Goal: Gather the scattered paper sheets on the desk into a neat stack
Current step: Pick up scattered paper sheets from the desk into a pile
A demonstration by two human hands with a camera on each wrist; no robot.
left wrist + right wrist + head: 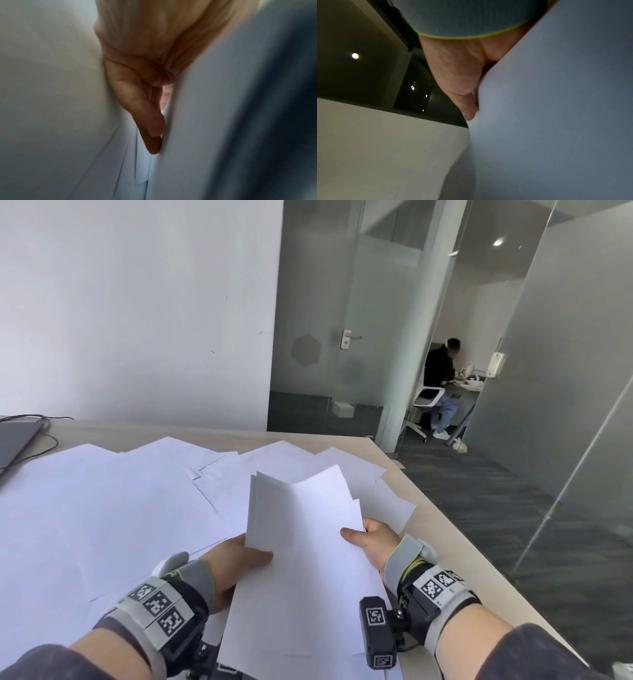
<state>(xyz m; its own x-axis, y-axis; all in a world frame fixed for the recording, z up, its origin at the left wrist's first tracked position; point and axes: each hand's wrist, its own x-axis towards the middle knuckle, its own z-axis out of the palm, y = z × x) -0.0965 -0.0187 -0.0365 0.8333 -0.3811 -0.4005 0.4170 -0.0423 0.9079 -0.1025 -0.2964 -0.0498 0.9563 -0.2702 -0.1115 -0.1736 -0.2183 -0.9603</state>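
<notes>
A bundle of white sheets (305,559) is lifted off the desk between both hands, its far end bowed and fanned. My left hand (239,563) grips its left edge, thumb on top. My right hand (368,542) pinches the right edge, thumb over the paper. In the left wrist view a finger (147,121) lies under the bundle (214,121). The right wrist view shows the right hand (462,81) against the sheets (556,108). Several loose sheets (102,508) lie scattered and overlapping on the desk (445,529).
A dark laptop (13,440) with cables sits at the desk's far left. The desk's right edge runs diagonally beside the right hand, with dark carpet (513,508) beyond. A white wall stands behind the desk. A person (442,385) sits in a far room past glass partitions.
</notes>
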